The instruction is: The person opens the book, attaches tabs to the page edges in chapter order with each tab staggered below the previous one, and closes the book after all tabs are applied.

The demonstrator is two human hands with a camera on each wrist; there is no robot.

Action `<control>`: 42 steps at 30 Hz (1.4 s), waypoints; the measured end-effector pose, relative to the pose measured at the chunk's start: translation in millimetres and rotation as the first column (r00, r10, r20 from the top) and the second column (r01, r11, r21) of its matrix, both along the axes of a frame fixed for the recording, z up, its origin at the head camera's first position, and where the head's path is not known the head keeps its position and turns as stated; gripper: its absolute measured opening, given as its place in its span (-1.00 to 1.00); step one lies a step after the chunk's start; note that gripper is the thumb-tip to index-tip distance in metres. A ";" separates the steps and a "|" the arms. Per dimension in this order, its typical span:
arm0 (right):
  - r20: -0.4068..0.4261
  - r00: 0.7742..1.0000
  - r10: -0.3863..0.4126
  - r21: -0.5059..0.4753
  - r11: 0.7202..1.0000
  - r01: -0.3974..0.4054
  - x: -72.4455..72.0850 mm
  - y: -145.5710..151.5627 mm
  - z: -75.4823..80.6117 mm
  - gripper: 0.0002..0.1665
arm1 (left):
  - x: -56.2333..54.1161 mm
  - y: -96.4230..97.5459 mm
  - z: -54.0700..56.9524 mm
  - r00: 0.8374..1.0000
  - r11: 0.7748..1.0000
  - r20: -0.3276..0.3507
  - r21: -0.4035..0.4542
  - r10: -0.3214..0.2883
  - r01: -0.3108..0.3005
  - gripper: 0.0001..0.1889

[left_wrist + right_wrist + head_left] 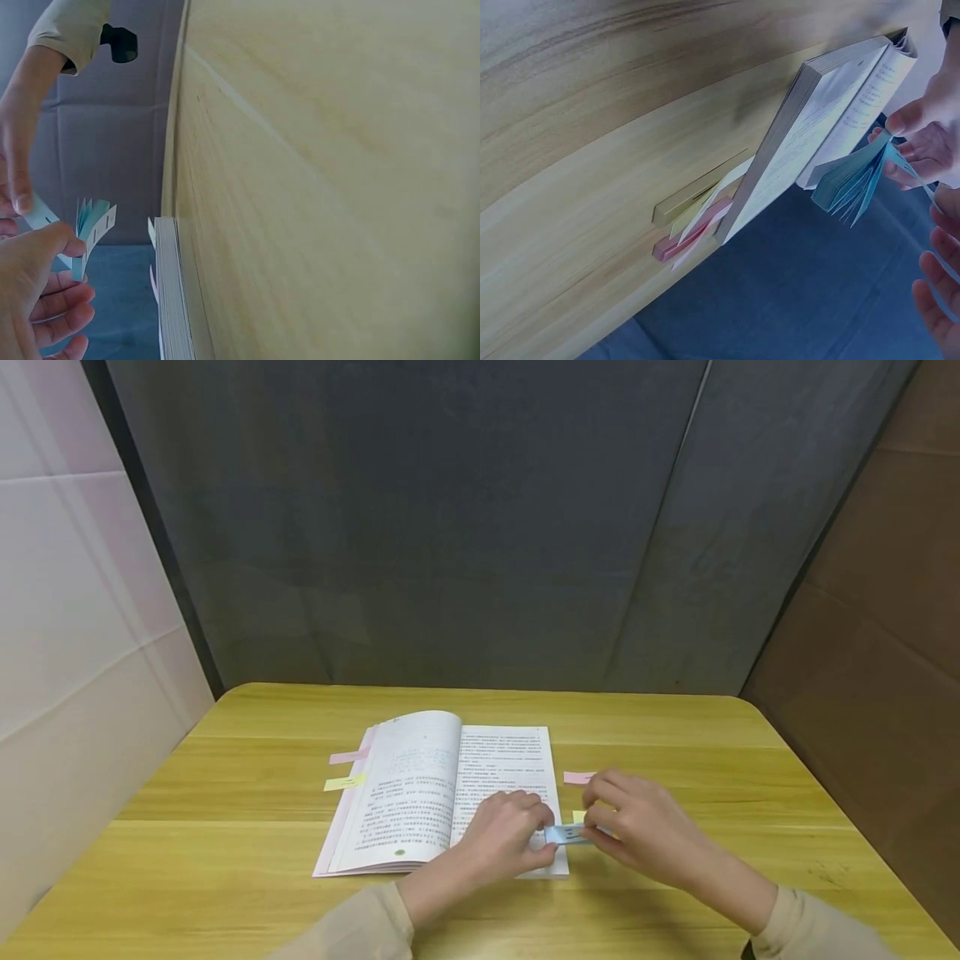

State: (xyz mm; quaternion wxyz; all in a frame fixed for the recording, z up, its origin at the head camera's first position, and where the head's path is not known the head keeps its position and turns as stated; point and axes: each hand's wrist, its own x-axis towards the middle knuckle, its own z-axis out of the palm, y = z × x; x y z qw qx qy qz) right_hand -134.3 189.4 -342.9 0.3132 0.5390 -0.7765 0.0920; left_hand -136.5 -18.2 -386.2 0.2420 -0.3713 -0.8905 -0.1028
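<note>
My left hand (506,833) pinches a pad of blue sticky notes (847,180) between thumb and fingers, above the right page of an open book (412,785). The pad's slips fan apart at one end in the left wrist view. One blue slip (41,214) is bent away from the pad, and my right hand (645,827) pinches its far end. Between the two hands the blue paper (567,834) spans the book's right edge in the head view.
A pink sticky-note pad (577,777) and a yellow sticky-note pad (690,199) lie right of the book. A pink tab (347,757) and a yellow tab (343,783) stick out from its left pages. The wooden table (225,827) has curtains around it.
</note>
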 end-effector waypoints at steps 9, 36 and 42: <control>-0.046 0.999 0.011 -0.005 1.000 -0.011 2.2 0.4 0.6 -0.82 | -1.3 2.1 -0.4 1.000 1.000 -0.018 -0.009 -0.003 0.003 -0.81; -0.074 0.997 0.007 -0.156 0.988 -0.019 4.0 18.0 2.8 -0.65 | -4.4 11.4 -3.0 1.000 0.998 -0.020 -0.057 0.011 -0.012 -0.81; 0.025 0.997 -0.071 -0.154 0.985 0.074 1.7 33.7 8.0 -0.65 | -6.1 13.7 -6.7 1.000 0.999 -0.026 -0.049 -0.004 0.002 -0.82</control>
